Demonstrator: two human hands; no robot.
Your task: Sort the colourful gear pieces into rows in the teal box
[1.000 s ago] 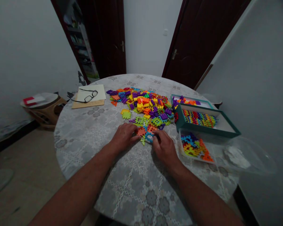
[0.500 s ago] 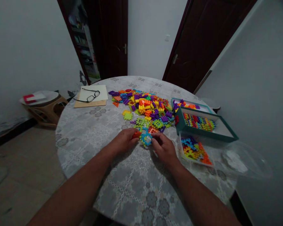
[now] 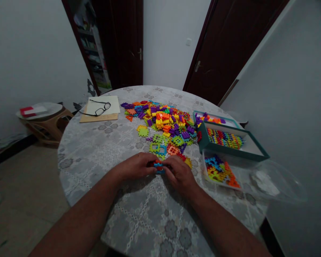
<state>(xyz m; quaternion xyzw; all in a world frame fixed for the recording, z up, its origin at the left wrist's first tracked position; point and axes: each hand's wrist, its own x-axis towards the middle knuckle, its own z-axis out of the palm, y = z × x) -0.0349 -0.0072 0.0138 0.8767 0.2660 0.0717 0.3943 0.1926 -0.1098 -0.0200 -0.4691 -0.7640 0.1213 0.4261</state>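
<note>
Blue and orange pieces (image 3: 160,172) pinched over table (image 3: 91,153) between fingers of left hand (image 3: 137,166) and right hand (image 3: 181,174), one each side; both grips narrow, fingertips close together. Colorful heap of plastic pieces (image 3: 167,123) just beyond fingers; green box (image 3: 235,151) right of fingers, farther off.

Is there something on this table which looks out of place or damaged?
Yes: the clear plastic lid-like object at right seems to jut past the edge of the table, so it looks precariously placed. I see no obvious damage.
</note>
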